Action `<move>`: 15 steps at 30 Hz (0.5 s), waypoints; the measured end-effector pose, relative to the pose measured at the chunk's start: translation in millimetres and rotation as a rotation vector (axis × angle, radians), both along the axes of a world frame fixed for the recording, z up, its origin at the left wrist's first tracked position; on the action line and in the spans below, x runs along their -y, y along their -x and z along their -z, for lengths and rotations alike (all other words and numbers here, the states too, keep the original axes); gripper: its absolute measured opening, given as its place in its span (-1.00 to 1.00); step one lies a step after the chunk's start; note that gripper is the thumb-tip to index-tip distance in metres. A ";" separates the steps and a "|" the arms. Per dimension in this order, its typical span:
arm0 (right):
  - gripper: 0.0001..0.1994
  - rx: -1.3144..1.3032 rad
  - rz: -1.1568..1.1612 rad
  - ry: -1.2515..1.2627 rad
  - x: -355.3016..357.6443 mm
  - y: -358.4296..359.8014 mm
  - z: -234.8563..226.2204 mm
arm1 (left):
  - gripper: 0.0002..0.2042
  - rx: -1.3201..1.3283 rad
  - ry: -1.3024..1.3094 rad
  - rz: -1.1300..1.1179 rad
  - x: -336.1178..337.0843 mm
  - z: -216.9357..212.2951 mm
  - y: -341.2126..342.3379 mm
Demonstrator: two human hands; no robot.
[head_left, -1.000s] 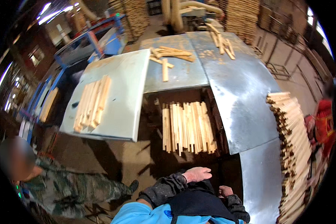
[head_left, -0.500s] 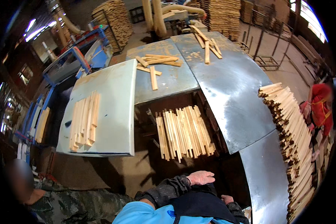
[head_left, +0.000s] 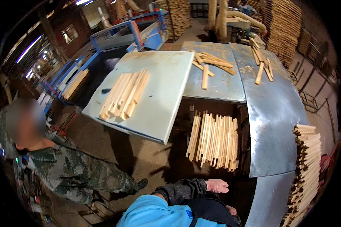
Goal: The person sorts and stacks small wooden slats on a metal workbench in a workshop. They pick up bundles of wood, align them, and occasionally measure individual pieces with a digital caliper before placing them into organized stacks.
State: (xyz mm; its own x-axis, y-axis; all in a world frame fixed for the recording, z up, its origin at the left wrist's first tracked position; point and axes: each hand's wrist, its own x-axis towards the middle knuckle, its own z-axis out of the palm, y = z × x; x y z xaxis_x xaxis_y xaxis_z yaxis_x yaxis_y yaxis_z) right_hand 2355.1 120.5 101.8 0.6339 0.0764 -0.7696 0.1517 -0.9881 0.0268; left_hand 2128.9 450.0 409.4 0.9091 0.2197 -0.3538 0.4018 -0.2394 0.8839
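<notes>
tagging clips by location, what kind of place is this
Likely a wood workshop or mill: cut slats below the metal table, stacked slats at right, blue machine behind.

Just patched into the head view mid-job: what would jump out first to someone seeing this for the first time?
The row of pale wooden slats in the dark recess ahead of the left hand draws the eye first. Next, a smaller bundle of slats lies on the tilted grey board to the left, and a tall stack of sticks stands at the right edge. A person in a camouflage jacket stands at lower left.
</notes>
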 end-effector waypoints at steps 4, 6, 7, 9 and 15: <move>-0.79 -0.044 -0.100 -0.080 -22.9 -10.6 -30.6 | -0.53 0.070 -0.055 -0.078 1.2 18.8 0.4; -0.80 -0.056 -0.125 -0.104 -32.7 -12.3 -40.4 | -0.48 0.101 -0.034 -0.134 3.8 11.0 3.2; -0.80 -0.063 -0.133 -0.116 -32.4 -13.2 -43.2 | -0.46 0.069 -0.041 -0.122 3.6 4.7 2.9; -0.81 -0.076 -0.157 -0.128 -35.0 -17.2 -47.5 | -0.43 0.005 -0.054 -0.093 -1.4 -6.1 1.7; -0.83 -0.124 -0.188 -0.178 -39.9 -17.1 -63.3 | -0.43 -0.012 -0.039 -0.091 -3.5 2.3 -2.4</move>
State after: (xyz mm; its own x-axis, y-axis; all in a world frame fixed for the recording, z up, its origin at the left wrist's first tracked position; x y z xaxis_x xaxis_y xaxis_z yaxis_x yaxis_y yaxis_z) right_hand 2372.2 160.4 165.1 0.4976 0.3245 -0.8044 0.3241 -0.9298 -0.1745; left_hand 2131.3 453.5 407.1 0.8805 0.3147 -0.3544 0.4342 -0.2355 0.8695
